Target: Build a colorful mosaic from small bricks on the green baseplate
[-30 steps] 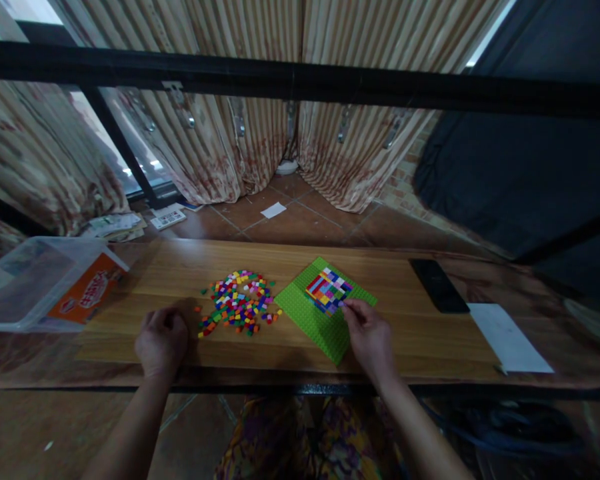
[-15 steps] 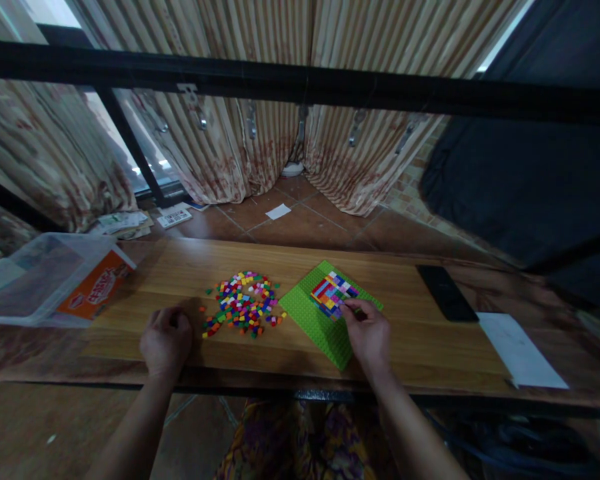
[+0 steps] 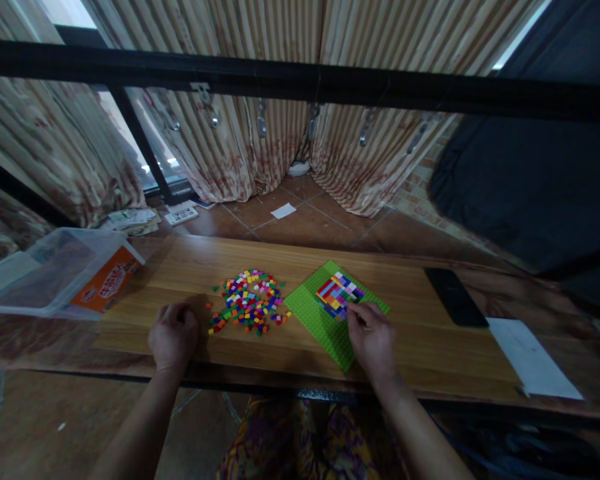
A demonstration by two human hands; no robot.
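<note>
A green studded baseplate point(image 3: 325, 331) lies turned at an angle on the wooden board, with a patch of small coloured bricks point(image 3: 336, 293) built on its upper part. My right hand point(image 3: 373, 333) is over the plate's right side, thumb and forefinger pinched at the lower right edge of the patch. Whatever is between those fingertips is too small or hidden to make out. Left of the plate spreads a loose pile of small multicoloured bricks point(image 3: 250, 303). My left hand point(image 3: 174, 333) rests on the board left of the pile, its fingers curled in, and I see nothing in it.
A clear plastic tub point(image 3: 45, 280) with an orange label stands at the far left. On the right lie a black phone point(image 3: 455, 297) and a white sheet of paper point(image 3: 530, 357). A black metal bar point(image 3: 300, 77) crosses in front of the curtains point(image 3: 260, 40).
The whole view has shifted slightly, so things appear a little further right. My right hand stays pinched at the patch's edge; my left hand remains curled on the board.
</note>
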